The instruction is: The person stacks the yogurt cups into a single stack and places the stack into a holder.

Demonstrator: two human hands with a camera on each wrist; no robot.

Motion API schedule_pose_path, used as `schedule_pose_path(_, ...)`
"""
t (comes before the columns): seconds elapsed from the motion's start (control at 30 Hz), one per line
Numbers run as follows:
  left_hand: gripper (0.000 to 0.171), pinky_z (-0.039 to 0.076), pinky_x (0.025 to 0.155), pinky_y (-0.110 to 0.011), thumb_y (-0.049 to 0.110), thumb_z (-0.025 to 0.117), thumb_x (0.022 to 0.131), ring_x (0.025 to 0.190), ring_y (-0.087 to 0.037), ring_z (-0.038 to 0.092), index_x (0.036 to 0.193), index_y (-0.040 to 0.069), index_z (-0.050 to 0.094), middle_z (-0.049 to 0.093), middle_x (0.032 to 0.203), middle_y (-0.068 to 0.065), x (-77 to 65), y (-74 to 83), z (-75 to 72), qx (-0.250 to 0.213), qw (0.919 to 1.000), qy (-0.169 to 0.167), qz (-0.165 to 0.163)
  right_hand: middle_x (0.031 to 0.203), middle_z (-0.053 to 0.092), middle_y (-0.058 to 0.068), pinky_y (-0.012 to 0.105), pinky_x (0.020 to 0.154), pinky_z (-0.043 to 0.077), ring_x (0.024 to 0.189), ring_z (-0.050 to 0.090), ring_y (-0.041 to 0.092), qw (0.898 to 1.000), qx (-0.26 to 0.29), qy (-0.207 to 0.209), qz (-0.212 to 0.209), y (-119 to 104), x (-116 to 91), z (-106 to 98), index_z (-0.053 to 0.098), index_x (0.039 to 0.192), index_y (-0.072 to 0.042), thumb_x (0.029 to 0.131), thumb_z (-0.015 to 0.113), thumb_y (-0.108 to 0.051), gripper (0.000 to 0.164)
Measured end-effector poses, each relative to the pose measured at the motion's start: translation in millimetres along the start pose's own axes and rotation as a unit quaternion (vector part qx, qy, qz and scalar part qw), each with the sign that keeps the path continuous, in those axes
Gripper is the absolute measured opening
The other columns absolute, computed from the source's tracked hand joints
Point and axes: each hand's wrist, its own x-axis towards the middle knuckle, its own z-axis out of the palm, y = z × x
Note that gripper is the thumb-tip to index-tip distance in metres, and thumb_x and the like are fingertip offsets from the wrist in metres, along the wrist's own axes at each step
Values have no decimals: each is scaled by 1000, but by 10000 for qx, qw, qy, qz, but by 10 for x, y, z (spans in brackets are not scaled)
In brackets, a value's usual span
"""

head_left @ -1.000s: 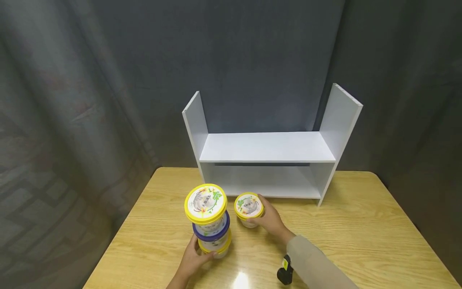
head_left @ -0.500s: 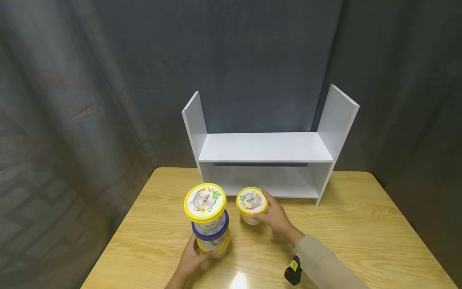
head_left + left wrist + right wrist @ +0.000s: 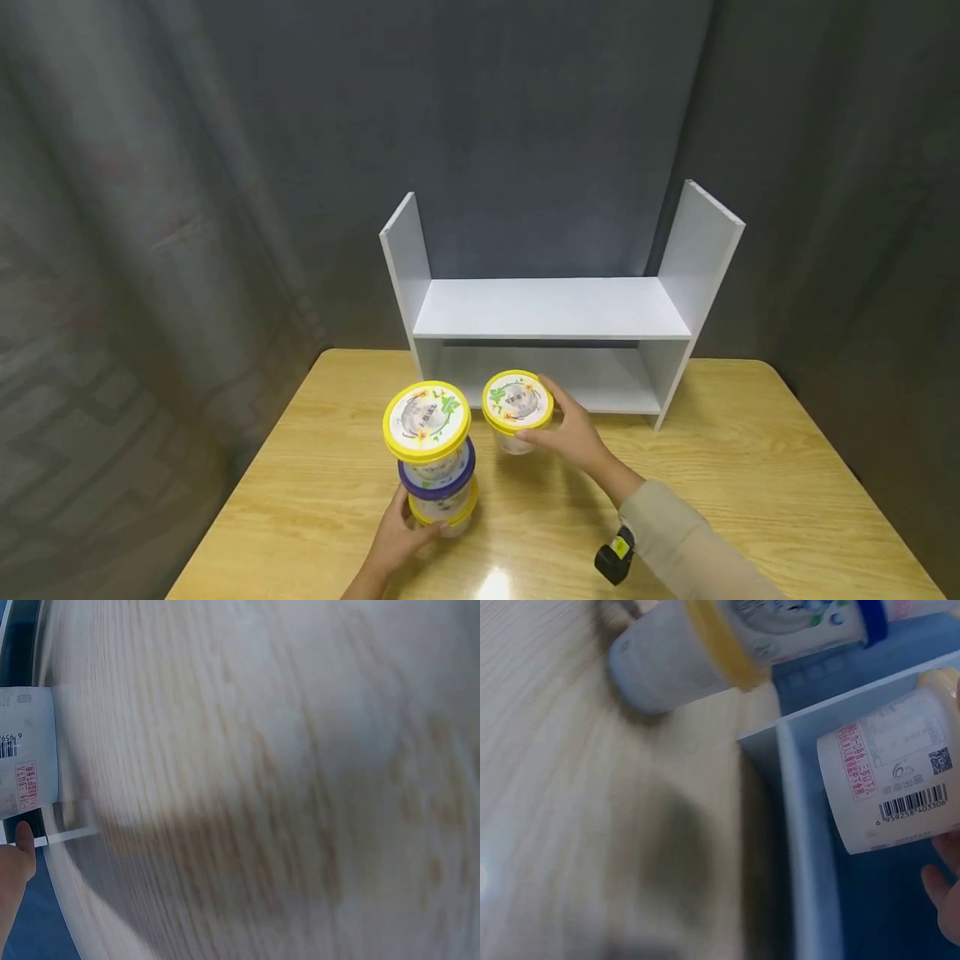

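Observation:
In the head view, three lidded tubs stand stacked on the table: a yellow-lidded tub (image 3: 426, 421) on top, a blue-lidded tub (image 3: 444, 504) in the middle, and a yellow-lidded one largely hidden at the bottom. My left hand (image 3: 396, 533) grips the stack low down, thumb in front. To the right of it, my right hand (image 3: 573, 435) holds another yellow-lidded tub (image 3: 517, 402) by its side, upright and raised in front of the shelf. The right wrist view shows this held tub (image 3: 896, 769) with its barcode, and a shadow apart from it on the table.
A white two-level shelf (image 3: 551, 307) stands at the back of the wooden table (image 3: 750, 467), its side panels rising above the upper board. A black object with a yellow label (image 3: 615, 554) shows beside the right sleeve (image 3: 682, 533). Dark curtains (image 3: 555, 125) hang behind.
My right hand has raised its tub from the table and moved it toward the shelf, its lid now overlapping the lower compartment. The left hand and the stack have stayed in place.

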Motion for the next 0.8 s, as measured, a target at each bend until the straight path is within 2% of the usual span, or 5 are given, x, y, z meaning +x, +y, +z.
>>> schedule_pose_path(0.1, 75, 27, 96, -47, 6, 73, 64, 108, -18, 43, 127, 6, 32, 45, 121, -12, -1, 1, -3, 14, 10000, -2, -6, 127, 39, 12, 42, 84, 41, 107, 41, 29, 9999, 32, -22, -93, -104, 9, -43, 29, 134, -16, 59, 78, -30, 91)
schedule_pose_path(0.23, 73, 29, 95, -47, 8, 73, 64, 108, -19, 44, 125, 5, 34, 46, 120, -12, 2, 0, -2, 84, 9999, -17, 61, 126, 39, 13, 34, 76, 47, 108, 40, 29, 9994, 207, -99, -248, -235, 28, -118, 28, 135, -13, 61, 78, -25, 89)
schedule_pose_path(0.47, 73, 28, 96, -46, 9, 73, 65, 108, -16, 44, 125, 8, 33, 45, 119, -10, 1, -25, 5, -18, 10000, -76, -11, 131, 35, 11, 55, 90, 29, 112, 38, 30, 9986, 32, 54, -525, -461, 55, -255, 28, 134, -11, 62, 77, -25, 89)
schedule_pose_path(0.63, 73, 26, 96, -48, 10, 73, 65, 108, -18, 44, 126, 11, 33, 45, 121, -9, 9, -32, 4, -186, 9997, -155, -75, 132, 35, 10, 51, 92, 30, 112, 38, 30, 9982, 23, 31, -595, -620, 78, -308, 28, 134, -11, 62, 77, -24, 88)
schedule_pose_path(0.8, 73, 26, 96, -49, 10, 73, 65, 108, -21, 43, 126, 10, 33, 46, 120, -9, 16, -25, 2, -124, 9999, -103, -15, 134, 31, 10, 52, 94, 27, 115, 36, 30, 9980, 22, 4, -624, -784, 96, -351, 27, 135, -12, 63, 77, -25, 89)
